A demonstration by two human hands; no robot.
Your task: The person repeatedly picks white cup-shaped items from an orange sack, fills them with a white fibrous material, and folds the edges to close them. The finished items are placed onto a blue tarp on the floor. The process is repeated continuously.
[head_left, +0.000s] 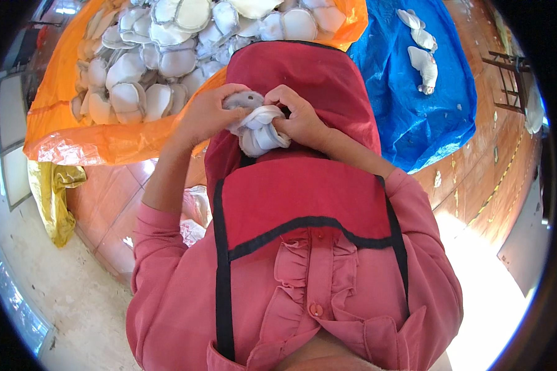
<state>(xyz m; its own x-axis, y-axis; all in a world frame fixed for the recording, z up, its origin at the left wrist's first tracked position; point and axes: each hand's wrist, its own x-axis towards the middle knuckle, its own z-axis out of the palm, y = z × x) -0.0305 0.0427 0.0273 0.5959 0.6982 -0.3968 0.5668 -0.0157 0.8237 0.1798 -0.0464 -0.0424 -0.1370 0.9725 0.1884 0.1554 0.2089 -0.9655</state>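
Observation:
Above my lap I hold a bunched white and grey padded cloth piece (263,137) between both hands. My left hand (213,116) grips its grey edge from the left, with the thumb toward me. Curled fingers of my right hand (303,120) pinch the white folds from the right, and some of those fingertips are hidden in the cloth. Ahead and to the left lies a heap of similar rounded white pads (178,60) with grey edges. Several twisted white cloth pieces (423,65) rest in a line on the blue sheet (387,80) at the right.
An orange plastic sheet (86,148) lies under the heap. A red apron (303,191) covers my front and lap. Yellow plastic (54,201) lies on the floor at the left, a crumpled clear bag (195,210) by my left arm. A dark rack (507,80) stands far right.

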